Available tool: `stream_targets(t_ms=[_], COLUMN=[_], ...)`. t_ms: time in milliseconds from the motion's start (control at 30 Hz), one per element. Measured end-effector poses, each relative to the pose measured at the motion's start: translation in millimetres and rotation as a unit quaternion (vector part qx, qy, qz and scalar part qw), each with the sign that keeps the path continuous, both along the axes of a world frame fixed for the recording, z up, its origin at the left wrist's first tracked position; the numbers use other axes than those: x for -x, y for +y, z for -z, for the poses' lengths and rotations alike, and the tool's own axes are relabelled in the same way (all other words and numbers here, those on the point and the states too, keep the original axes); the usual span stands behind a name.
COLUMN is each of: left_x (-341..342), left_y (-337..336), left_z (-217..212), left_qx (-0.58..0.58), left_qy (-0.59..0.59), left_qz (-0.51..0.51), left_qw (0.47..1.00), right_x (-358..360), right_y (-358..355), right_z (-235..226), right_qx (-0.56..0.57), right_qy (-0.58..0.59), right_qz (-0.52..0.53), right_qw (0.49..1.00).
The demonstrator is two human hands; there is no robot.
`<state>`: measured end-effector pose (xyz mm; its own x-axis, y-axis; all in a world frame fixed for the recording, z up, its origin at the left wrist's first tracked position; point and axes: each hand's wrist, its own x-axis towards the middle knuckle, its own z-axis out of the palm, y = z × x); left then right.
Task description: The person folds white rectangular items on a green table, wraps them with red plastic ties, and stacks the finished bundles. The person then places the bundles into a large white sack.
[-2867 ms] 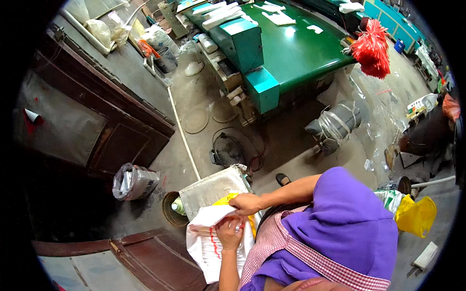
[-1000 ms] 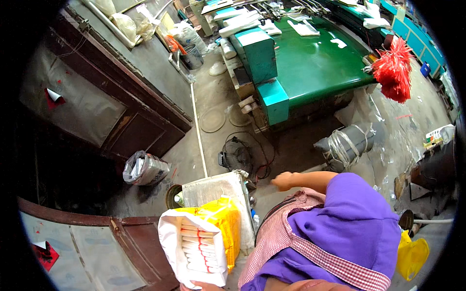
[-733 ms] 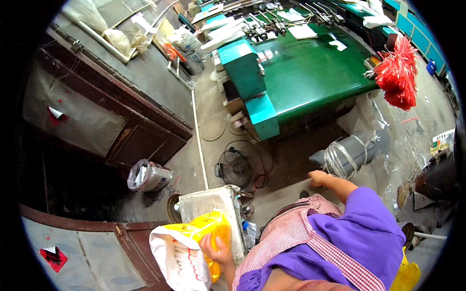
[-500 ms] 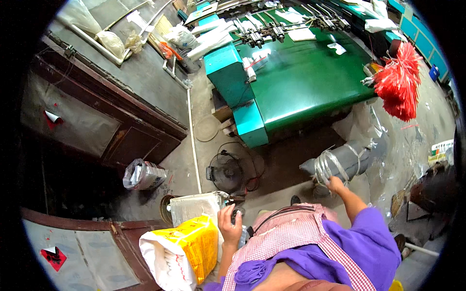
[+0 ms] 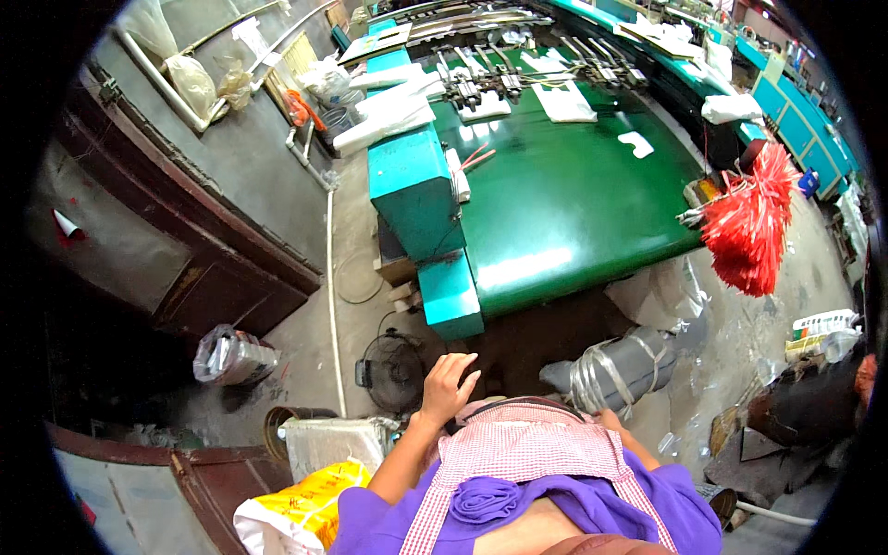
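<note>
Leftward, yellow sack, bag of pale pieces, left hand loosely spread, right hand by grey bundle, grip unclear

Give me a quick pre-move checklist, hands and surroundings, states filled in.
1. Left hand free: ok, raised, no object visible in its fingers.
2. Right hand free: cannot tell, its fingers are hidden.
3. Yellow-and-white bag fully in view: not ok, cut off by the lower picture edge.
4. Green surface free of loose pieces: not ok, white pieces lie on it.
5. Floor fan switched off: cannot tell from this view.
</note>
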<state>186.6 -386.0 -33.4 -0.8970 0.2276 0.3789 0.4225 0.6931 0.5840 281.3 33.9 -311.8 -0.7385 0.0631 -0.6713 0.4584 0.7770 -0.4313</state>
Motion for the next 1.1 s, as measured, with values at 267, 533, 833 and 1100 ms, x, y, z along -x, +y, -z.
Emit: stream_targets(t_ms=[267, 533, 833, 1100], left_x=[74.3, 104.1, 186.5, 360.2], left_y=[-9.9, -21.2, 31.4, 107.4], left_z=[14.2, 37.0, 33.0, 134.7], left_qx=[-0.007, -0.031, -0.087, 0.028], left_qy=[-0.04, -0.1, -0.056, -0.025], left_qz=[0.091, 0.076, 0.076, -0.015], left_qw=[0.995, 0.992, 0.992, 0.999], right_x=[144.9, 147.8, 277.5, 399.5], right_y=[-30.5, -64.1, -50.1, -6.6], right_z=[-15.9, -33.3, -102.1, -125.1], right_qx=[0.038, 0.05, -0.028, -0.037], right_qy=[0.182, 0.088, 0.35, 0.417], right_qz=[0.047, 0.008, 0.014, -0.138], right_qw=[0.981, 0.995, 0.936, 0.898])
